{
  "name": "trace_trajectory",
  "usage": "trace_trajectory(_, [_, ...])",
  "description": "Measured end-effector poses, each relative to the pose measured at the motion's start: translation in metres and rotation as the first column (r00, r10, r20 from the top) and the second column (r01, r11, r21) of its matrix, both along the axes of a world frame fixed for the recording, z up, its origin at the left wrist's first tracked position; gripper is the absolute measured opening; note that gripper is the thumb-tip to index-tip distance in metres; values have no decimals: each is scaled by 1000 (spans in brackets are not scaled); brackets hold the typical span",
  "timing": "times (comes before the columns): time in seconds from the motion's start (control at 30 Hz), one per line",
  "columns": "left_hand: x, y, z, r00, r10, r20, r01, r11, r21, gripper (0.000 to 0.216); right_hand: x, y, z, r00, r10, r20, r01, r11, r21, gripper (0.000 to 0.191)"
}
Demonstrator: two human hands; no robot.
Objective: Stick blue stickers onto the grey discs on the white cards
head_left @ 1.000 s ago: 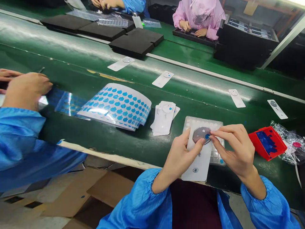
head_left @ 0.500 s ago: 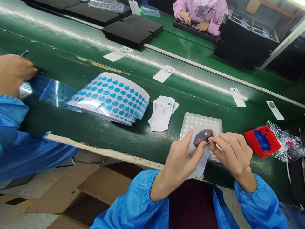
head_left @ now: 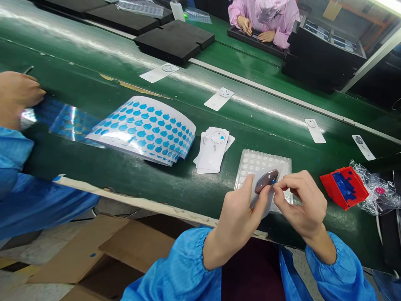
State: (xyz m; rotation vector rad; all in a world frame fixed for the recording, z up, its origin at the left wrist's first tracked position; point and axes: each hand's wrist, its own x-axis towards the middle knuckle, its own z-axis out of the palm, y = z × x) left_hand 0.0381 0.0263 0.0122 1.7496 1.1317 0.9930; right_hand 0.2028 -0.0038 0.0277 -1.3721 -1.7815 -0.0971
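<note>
Just disc (head_left: 265,180) on card (head_left: 265,200) (print unreadable)

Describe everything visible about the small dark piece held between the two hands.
The dark piece is small, rounded, glossy grey-brown, likely plastic or glass. It is tilted, held above the clear tray against a white card. The left hand steadies its left edge with the thumb; the right hand pinches a blue tab at its right edge.

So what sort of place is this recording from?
Most likely a factory assembly line: a long green conveyor belt bears spaced white cards, a pink-smocked co-worker sits beyond it, and blue sticker sheets lie stacked.
</note>
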Motion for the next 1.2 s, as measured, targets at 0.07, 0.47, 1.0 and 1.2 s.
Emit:
trace_trajectory(0.07, [2,-4,-5,1000,10,-25,-8,997,74,19,-12,-2,4,966,-41,-257,-4,985,-173,16])
trace_trajectory(0.47, [-22,20,-19,989,145,24,-142,986,-84,23,123,-42,-10,675,-737,-31,711,662,-239,20])
trace_trajectory(1.0, [-28,46,-28,994,95,58,-65,916,-397,30,154,-66,-33,571,-614,545,798,570,-193,41])
trace_trajectory(1.2, [-28,44,-32,994,88,60,-53,897,-438,29,70,-19,-28,978,-106,179,176,880,-440,26])
